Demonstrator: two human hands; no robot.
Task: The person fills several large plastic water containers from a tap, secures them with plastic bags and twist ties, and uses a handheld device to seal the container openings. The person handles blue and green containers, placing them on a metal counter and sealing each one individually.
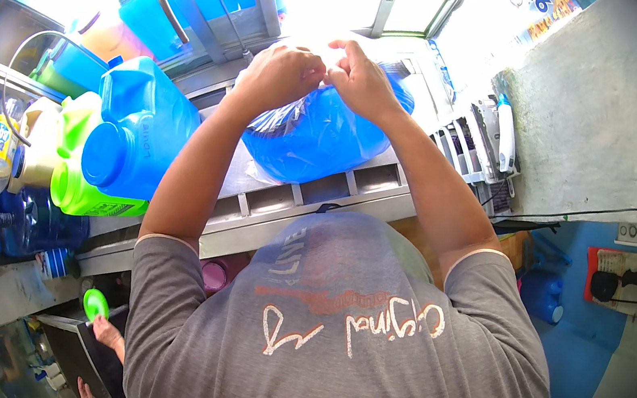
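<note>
So both hands are up at the far side of a blue bag (318,146), which sits on the metal counter (237,178) out in front of the person; the left hand (283,76) is curled in tight, the right hand (363,81) has its thumb and fingertips bent in toward it, one finger sticking up; the gap between them is really narrow, fingertips almost meeting; can't tell if either one has plastic pinched, the glare eats that bit.

The big thing space-wise is that the bag lies just below the fingers and back toward the person's chest; its long axis runs more or less side to side, slanted, with the right end farther off; neither hand is clearly nearer, though the left one is over toward the left end and the right one hangs above the right half, its wrist crossing in front of the bag.

Relative to the grip, then: bag body under and on the near side, between the two forearms; a blue jug (148,126) stands left of the left forearm, and a white-handled brush (505,136) is off to the right, well apart from the right hand.
</note>
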